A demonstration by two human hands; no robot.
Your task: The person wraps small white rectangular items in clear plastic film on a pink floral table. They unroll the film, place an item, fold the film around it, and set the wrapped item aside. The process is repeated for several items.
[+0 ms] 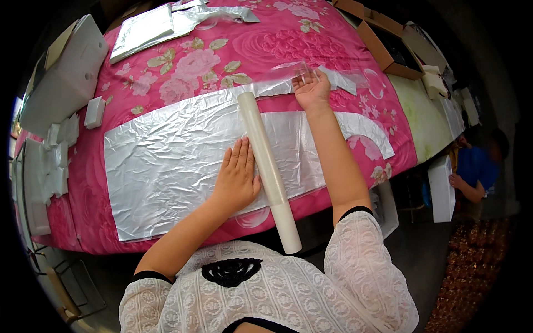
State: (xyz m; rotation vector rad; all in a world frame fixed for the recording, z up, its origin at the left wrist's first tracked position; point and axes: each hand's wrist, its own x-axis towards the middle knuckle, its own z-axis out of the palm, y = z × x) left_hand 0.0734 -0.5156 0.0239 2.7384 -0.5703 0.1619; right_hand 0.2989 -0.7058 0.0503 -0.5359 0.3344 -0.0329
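Observation:
A large crinkled silver plastic bag lies flat on the pink floral cloth, its two handle-like strips reaching right. Across it rests a long pale tube or roll, slanting toward my body, its whiter near end past the table edge. My left hand lies flat on the silver bag, fingers stretched out along the tube's left side. To the right of the tube, my right hand is palm up at the far strip, fingers apart and slightly curled. Clear film shows by its fingertips; whether they touch it I cannot tell.
A stack of silver sheets lies at the far left. White foam boxes and small white packets line the left side. At the right are an open cardboard box and a person in blue beside a white panel.

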